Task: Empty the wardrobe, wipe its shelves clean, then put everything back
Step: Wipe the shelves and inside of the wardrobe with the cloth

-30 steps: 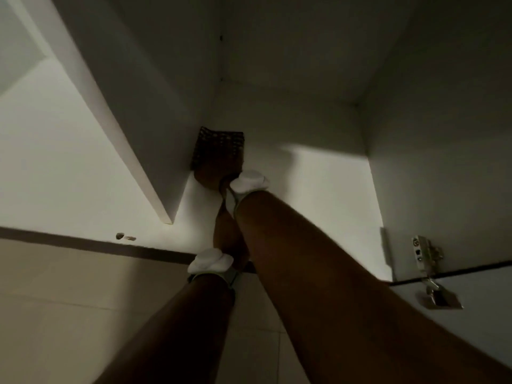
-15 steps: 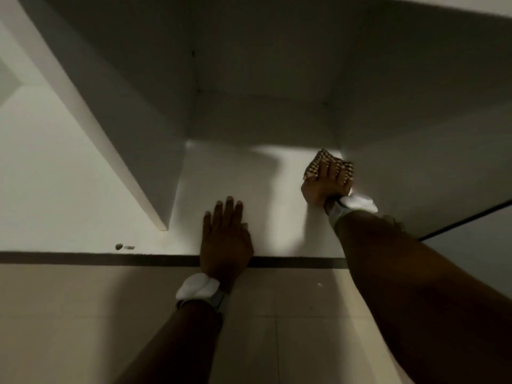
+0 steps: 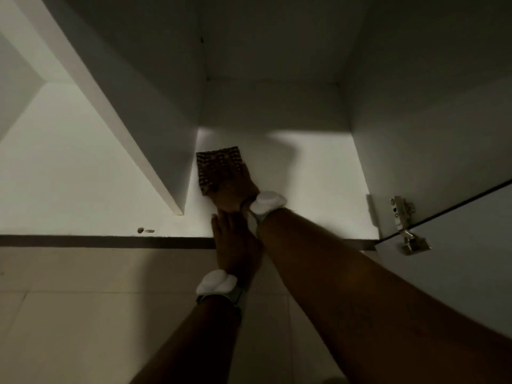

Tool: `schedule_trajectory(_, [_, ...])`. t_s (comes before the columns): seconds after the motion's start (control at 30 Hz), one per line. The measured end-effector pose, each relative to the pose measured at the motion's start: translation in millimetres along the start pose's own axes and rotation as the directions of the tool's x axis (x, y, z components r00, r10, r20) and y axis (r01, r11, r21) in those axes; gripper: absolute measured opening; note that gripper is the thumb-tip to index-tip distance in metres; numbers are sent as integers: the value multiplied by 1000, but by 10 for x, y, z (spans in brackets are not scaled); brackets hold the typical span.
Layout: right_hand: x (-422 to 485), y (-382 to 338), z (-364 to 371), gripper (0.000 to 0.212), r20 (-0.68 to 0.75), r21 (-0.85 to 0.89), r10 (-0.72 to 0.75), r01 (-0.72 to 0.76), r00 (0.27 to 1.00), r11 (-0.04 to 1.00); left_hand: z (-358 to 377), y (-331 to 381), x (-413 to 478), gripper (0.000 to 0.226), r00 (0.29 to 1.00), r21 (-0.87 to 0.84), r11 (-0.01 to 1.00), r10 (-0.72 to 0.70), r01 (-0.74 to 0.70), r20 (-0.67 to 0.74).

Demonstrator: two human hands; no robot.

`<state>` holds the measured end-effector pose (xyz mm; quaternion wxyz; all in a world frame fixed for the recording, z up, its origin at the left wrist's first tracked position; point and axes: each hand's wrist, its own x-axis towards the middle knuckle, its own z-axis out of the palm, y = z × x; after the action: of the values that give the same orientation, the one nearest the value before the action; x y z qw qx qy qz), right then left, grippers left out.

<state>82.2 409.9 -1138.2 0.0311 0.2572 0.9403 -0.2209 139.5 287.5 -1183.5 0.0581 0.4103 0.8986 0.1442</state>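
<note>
The right hand (image 3: 232,189) has swept across the shelf (image 3: 318,176) from the right rear corner of the compartment to its left side, carrying the checked cloth (image 3: 219,164) with it; the left hand (image 3: 235,245) has stayed near the front edge.

The cloth lies flat on the white shelf floor, its left edge just beside the foot of the upright divider panel (image 3: 124,106). The right hand rests on top of it, fingers laid forward over the fabric and pressing it down. In this dim light they look stretched out rather than curled round the cloth, though the thumb cannot be made out.

The left hand lies palm down across the dark front strip (image 3: 97,241) of the shelf, fingers straight and together. Their tips reach just under the right wrist, so the two forearms cross. Each wrist carries a white band, the right one (image 3: 267,202) over the shelf and the left one (image 3: 216,282) over the tiled floor (image 3: 83,314).

At the right, a metal hinge (image 3: 401,217) joins the side wall to the open door (image 3: 471,245). Two small dark marks (image 3: 144,230) sit near the front edge, left of the hands.
</note>
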Motion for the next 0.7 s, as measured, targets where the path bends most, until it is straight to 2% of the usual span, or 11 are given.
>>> schedule_trajectory(0.03, [-151, 282, -146, 67, -38, -12, 16, -17, 999, 1000, -37, 79, 7, 74, 999, -1, 1000, 4, -4, -44])
schedule_trajectory(0.07, [-265, 527, -154, 64, -147, -31, 52, -57, 988, 998, -88, 88, 28, 74, 996, 10, 1000, -5, 6, -91])
schedule_trajectory(0.1, [-492, 821, -224, 64, -209, -58, 142, -157, 968, 986, -112, 157, 40, 73, 991, -2, 1000, -24, 24, -130])
schedule_trajectory(0.2, [-1207, 1638, -397, 68, -377, -25, 496, -543, 783, 839, -67, 129, 13, 72, 992, -8, 1000, -27, 26, -119])
schedule_trajectory(0.23, [-1392, 1829, -474, 69, -335, -6, 572, -609, 749, 793, -58, 137, 12, 72, 991, 0, 1000, -24, 24, -132])
schedule_trajectory(0.3, [-1521, 1938, -520, 71, -294, -32, 612, -647, 735, 762, -85, 150, 15, 72, 993, -16, 999, -41, 39, -112])
schedule_trajectory(0.43, [-1127, 1367, -367, 67, -273, 116, 749, -752, 604, 649, -208, 15, -86, 77, 999, -76, 997, -26, 24, -27])
schedule_trajectory(0.47, [-1005, 1160, -320, 67, -251, 138, 737, -730, 627, 669, -234, -32, -167, 76, 1000, -107, 994, -8, 5, -20])
schedule_trajectory(0.5, [-879, 926, -244, 67, -247, 129, 679, -671, 692, 730, -233, -90, -265, 75, 1000, -128, 992, 1, -4, -24])
schedule_trajectory(0.6, [-638, 39, 78, 67, -229, -3, 359, -369, 905, 929, -331, -215, -612, 75, 1000, -215, 977, 2, 2, 16])
schedule_trajectory(0.7, [-565, -703, 394, 68, -77, -53, 152, -156, 985, 986, -575, -182, -817, 81, 984, -465, 869, -117, 166, 133])
